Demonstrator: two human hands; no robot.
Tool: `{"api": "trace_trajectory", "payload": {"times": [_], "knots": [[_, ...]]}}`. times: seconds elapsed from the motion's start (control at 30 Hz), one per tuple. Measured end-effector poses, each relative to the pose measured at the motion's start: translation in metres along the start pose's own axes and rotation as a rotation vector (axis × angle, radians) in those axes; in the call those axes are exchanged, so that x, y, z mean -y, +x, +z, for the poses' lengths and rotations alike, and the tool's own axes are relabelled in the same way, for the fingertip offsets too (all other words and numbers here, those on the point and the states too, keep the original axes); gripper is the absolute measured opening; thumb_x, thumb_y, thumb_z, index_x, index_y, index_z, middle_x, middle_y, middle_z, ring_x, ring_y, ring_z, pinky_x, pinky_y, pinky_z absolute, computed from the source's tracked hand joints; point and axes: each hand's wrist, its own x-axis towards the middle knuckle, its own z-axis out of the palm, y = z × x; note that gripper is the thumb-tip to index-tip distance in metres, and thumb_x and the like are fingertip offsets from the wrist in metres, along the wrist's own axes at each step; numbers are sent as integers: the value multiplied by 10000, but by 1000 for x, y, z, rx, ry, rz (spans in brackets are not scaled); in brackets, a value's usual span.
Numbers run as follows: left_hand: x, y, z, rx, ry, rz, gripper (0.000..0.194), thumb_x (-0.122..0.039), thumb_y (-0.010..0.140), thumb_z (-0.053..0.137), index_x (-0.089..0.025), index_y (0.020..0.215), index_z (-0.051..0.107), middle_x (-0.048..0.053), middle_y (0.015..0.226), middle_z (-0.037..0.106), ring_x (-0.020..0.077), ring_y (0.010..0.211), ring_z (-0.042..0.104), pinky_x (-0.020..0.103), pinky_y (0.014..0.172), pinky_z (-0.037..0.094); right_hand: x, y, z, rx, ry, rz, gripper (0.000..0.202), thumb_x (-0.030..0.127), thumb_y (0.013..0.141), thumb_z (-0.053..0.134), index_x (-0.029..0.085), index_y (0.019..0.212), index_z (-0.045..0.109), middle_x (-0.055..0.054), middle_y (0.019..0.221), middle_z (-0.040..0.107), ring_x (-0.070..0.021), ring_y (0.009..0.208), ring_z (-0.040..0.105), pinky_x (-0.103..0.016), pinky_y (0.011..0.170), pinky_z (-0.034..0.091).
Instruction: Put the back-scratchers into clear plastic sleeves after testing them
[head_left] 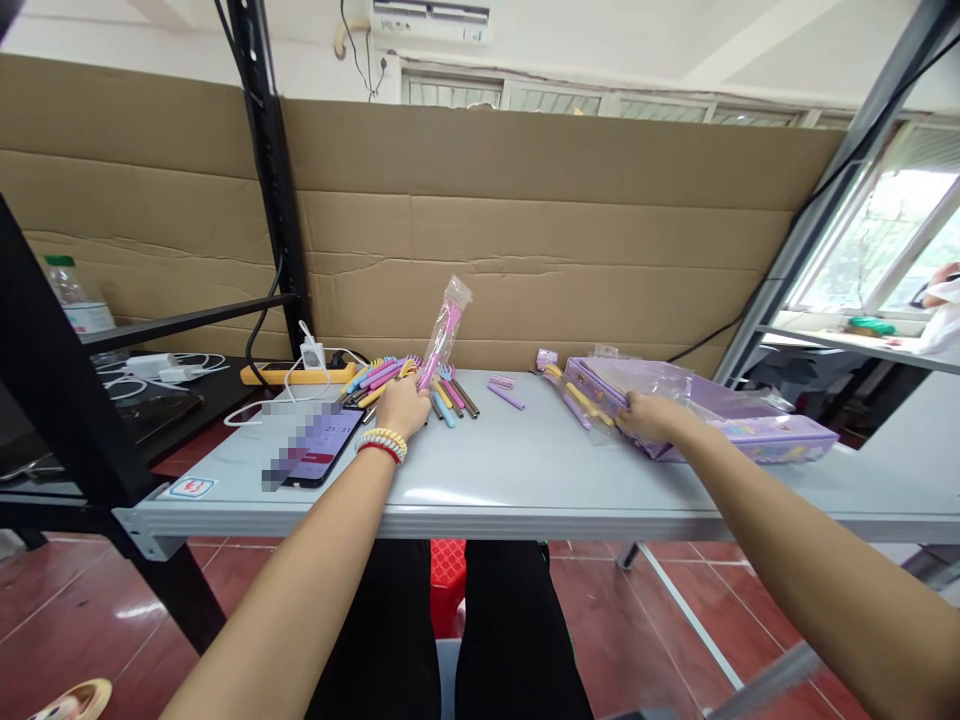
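Observation:
My left hand (pixel 403 405) is closed around the lower end of a pink pen (pixel 448 332) in a clear plastic sleeve, which tilts up to the right. Beside and behind that hand lies a pile of colourful pens (pixel 382 374), with several more (pixel 454 396) just to its right. At the right, my right hand (pixel 651 416) grips the near left edge of a purple box (pixel 772 436); its fingertips are partly hidden. Clear plastic film (pixel 660 380) lies over the box. Yellow and purple pens in clear wrapping (pixel 576 400) rest against the box's left side.
A phone (pixel 322 450) lies on the grey table (pixel 480 475), left of my left hand. Behind it are a yellow power strip (pixel 300 374) and white cables. A short purple stick (pixel 506 397) lies mid-table. Cardboard (pixel 525 230) walls off the back, and metal posts (pixel 266 170) flank the table.

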Motion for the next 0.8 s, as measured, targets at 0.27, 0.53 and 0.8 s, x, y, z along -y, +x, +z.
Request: {"api": "trace_trajectory", "payload": {"times": [0.27,0.53,0.8], "knots": [[-9,-4,0,-41,-28,13,283,-241,827,477,-212,1024,678,92,929,720,247,915,648,327,809,477,63,3,-27,-220,-99,-30,330,322,802,574,99,1021,679,-245,1156,598,-379,1164,514,-459,911,423],[-11,-6,1,-10,1,39,239,-255,850,471,-206,968,672,82,906,711,231,888,640,315,770,474,138,79,8,-296,412,-320,394,308,858,516,136,1186,650,-115,1206,645,-248,1119,588,-310,942,434],[-16,-5,5,5,-17,88,248,-232,839,483,-219,995,675,67,884,710,221,874,636,302,779,467,147,89,20,-255,607,-255,397,417,790,613,178,1093,702,-85,1137,682,-229,1017,633,-298,863,463]]}}
